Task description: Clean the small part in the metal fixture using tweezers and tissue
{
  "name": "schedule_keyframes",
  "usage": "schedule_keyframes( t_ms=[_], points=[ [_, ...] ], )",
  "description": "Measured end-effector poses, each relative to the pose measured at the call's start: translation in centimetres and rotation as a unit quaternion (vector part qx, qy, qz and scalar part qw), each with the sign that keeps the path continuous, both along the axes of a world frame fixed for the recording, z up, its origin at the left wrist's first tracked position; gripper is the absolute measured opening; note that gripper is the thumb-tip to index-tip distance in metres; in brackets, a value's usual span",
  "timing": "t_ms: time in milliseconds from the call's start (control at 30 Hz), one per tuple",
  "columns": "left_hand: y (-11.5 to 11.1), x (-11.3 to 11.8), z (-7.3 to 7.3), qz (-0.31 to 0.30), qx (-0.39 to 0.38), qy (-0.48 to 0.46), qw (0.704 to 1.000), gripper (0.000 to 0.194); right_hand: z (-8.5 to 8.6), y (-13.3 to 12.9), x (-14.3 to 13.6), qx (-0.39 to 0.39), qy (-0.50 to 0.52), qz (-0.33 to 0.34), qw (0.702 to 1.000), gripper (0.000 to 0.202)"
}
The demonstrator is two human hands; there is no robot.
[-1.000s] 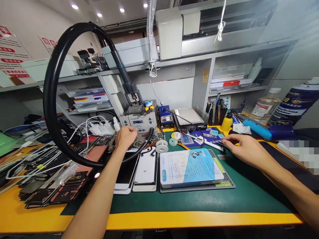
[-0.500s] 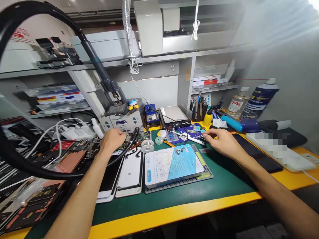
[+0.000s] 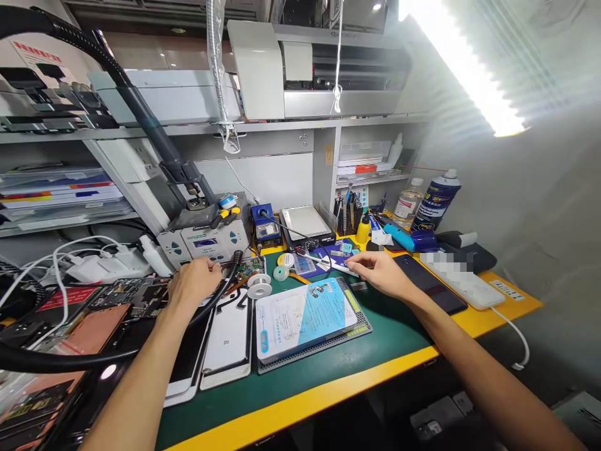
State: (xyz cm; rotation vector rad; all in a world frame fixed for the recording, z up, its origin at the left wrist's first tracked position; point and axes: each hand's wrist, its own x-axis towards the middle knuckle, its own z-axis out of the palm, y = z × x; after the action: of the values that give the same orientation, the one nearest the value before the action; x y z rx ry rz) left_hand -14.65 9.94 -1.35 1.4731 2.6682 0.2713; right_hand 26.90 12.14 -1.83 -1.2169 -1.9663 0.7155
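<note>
My left hand [image 3: 195, 285] is closed, fingers curled, over boards in front of the grey hot-air station [image 3: 206, 243]. Whatever lies in its grip is hidden. Just right of it runs a thick black hose [image 3: 233, 270]. A solder spool [image 3: 259, 286] stands near a green circuit board [image 3: 248, 268]. My right hand [image 3: 382, 274] has thumb and fingers pinched together at the end of a white pen-like tool [image 3: 331, 263]; I cannot make out what they hold. Between the hands lies a blue-and-white flat pack [image 3: 305, 319] on a grey perforated mat [image 3: 361, 322].
White phone backs [image 3: 228, 335] lie left of the pack, with phone parts [image 3: 94, 332] farther left. A dark phone [image 3: 429, 285] and a white power strip [image 3: 469, 285] are at right. Behind stand a hot plate [image 3: 307, 222], a yellow bottle [image 3: 363, 228] and a spray can [image 3: 436, 200].
The view has shifted, so the bench appears farther left and a bright lamp shows at upper right. Both hands stay near the same spots on the bench.
</note>
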Motion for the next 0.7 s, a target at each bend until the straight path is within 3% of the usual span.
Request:
schedule_keyframes(
  t_ms=[433,700],
  points=[
    [-0.8,-1.9,1.1,0.026,0.041,-0.019,0.999,0.032,-0.3,0.4,0.7,-0.036,-0.011,0.000,0.999,0.043],
    [-2.3,-2.6,1.4,-0.026,0.027,-0.063,0.997,0.031,-0.6,0.6,1.1,-0.047,-0.029,0.001,0.998,0.049]
  ],
)
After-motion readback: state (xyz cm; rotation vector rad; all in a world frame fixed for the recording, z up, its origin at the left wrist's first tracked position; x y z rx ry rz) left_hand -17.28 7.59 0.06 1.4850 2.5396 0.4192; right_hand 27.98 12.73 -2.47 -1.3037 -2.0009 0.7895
